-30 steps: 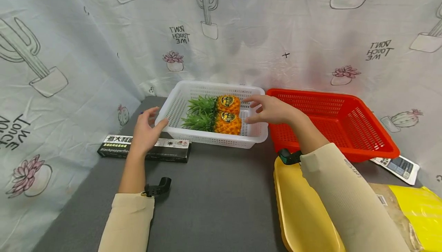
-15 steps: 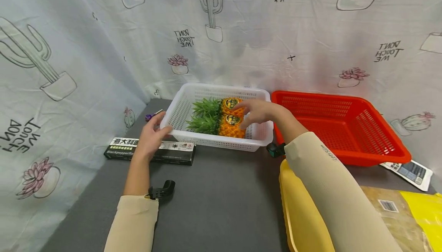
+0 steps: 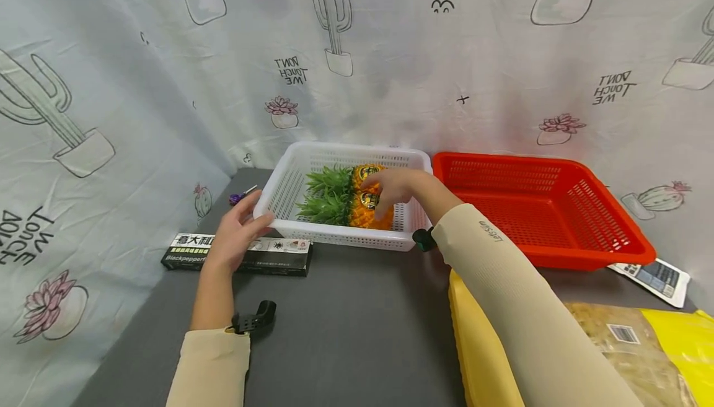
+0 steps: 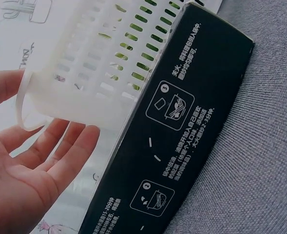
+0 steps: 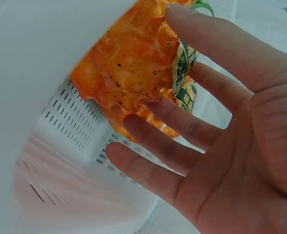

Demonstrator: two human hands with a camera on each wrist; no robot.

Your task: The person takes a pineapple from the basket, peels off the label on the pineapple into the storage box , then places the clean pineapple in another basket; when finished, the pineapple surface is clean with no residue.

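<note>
The left forearm [image 3: 214, 311] is pointing almost straight forward, and the left hand [image 3: 237, 232] is gripping lightly, its thumb [image 4: 3, 87] standing apart and opposing the gently bending fingers [image 4: 67, 153]. The right forearm [image 3: 513, 289] is slanting forward and leftward, and the right hand [image 3: 397, 188] is pointing downward at its fingertips, holding nothing, its loosely curving fingers spreading slightly and its thumb lying well apart from them.

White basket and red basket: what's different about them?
The white basket has pineapples in it; the red basket shows none. The left hand holds the white basket at a corner; no hand holds the red basket. Both have open tops and lots of little holes.
</note>
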